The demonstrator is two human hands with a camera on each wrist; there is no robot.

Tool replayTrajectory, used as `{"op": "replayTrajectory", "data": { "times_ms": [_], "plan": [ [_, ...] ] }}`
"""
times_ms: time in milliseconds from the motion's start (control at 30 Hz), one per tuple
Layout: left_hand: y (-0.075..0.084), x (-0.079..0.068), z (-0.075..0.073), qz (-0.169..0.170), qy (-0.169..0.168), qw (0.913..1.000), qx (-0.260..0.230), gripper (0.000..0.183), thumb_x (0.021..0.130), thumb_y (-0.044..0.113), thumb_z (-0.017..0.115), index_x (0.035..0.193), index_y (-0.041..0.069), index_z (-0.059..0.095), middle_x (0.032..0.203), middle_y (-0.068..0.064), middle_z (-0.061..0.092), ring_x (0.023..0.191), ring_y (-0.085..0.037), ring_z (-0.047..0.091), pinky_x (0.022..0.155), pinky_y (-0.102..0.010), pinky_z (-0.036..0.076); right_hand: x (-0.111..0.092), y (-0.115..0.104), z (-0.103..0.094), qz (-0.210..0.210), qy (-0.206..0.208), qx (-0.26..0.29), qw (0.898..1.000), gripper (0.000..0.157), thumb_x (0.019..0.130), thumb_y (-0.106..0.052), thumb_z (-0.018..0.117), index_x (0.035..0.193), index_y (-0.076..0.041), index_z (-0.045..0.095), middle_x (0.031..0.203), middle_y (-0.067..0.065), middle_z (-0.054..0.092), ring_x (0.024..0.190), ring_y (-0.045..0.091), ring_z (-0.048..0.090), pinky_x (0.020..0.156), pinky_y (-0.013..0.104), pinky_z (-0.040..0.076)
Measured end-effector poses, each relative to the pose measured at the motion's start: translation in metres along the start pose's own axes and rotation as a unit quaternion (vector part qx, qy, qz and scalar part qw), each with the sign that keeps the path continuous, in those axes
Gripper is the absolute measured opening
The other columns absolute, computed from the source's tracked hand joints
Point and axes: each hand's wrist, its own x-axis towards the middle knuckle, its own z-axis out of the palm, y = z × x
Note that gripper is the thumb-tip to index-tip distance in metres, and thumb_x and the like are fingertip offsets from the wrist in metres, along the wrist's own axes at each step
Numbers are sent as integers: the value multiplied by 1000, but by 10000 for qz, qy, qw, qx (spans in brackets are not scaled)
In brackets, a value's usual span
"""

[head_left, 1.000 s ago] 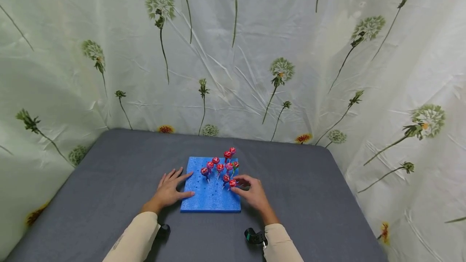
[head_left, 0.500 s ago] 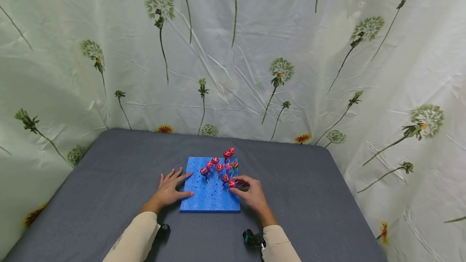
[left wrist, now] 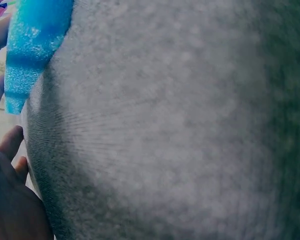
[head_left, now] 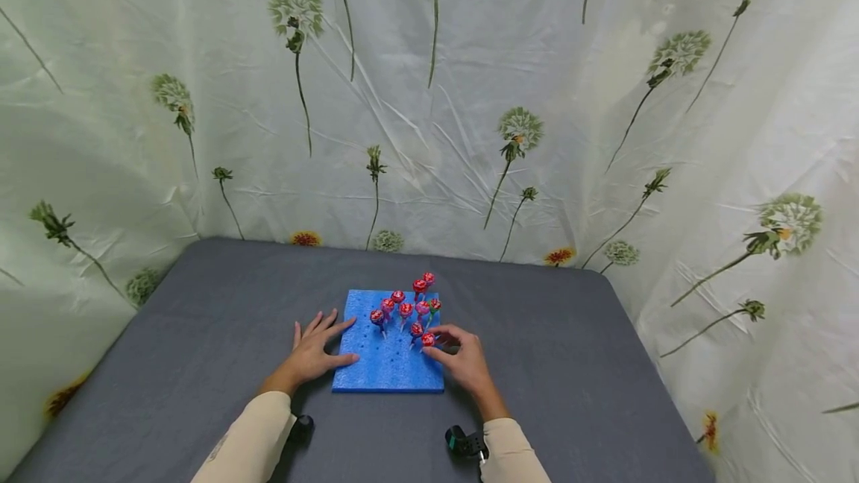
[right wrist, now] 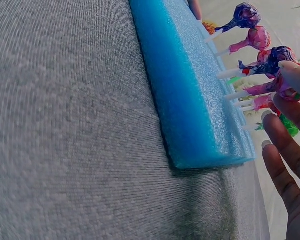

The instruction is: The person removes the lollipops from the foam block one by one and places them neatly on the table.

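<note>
Several wrapped lollipops stand with their sticks in a blue foam board (head_left: 385, 375), mostly over its middle and right side. My right hand (head_left: 466, 360) pinches the head of the lollipop (head_left: 428, 339) nearest the front right, between thumb and index finger. In the right wrist view that lollipop (right wrist: 290, 91) is pinkish at the fingertips, with a purple-wrapped one (right wrist: 281, 54) right beside it; the other fingers spread loosely. My left hand (head_left: 310, 355) lies at the board's left side, fingers spread, thumb and index finger touching its edge. In the left wrist view the foam corner (left wrist: 35, 55) shows beside the fingers.
The board lies on a grey cloth-covered table (head_left: 570, 364). Rows of small holes (head_left: 365, 341) dot the foam's left and middle. Behind the table hangs a pale curtain (head_left: 429, 133) with dandelion prints. Each wrist wears a dark strap (head_left: 464, 442).
</note>
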Motion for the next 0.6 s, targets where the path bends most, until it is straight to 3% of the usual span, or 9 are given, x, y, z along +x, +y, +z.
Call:
{"op": "replayTrajectory", "data": {
  "times_ms": [67,200,433,600],
  "plan": [
    [0,0,0,6,40,10000,15,81,79,51,74,145,15,45,154,-27,24,142,-50,7,106,-68,-13,-1,-11,-2,-21,-20,-9,10000,26,86,-2,71,109,8,65,101,23,65,93,44,60,83,58,50],
    [-1,1,1,-3,69,10000,-17,81,78,51,74,145,14,45,153,-27,24,142,-50,7,106,-68,-13,-1,-14,-2,48,27,-22,10000,25,86,-1,70,108,8,64,101,24,65,94,44,60,83,58,50],
    [-4,3,2,-20,73,10000,-32,81,78,51,74,145,15,45,153,-27,24,142,-49,7,107,-67,-13,5,25,6,162,165,-55,9997,25,85,-6,73,109,0,67,103,16,67,95,37,62,83,54,51],
    [-6,4,4,-44,61,10000,-45,82,78,53,73,145,16,45,154,-26,25,142,-48,7,107,-67,-11,5,32,6,93,247,-129,9996,26,85,-17,75,108,-7,69,102,9,68,94,27,62,83,45,53]
  ]
}}
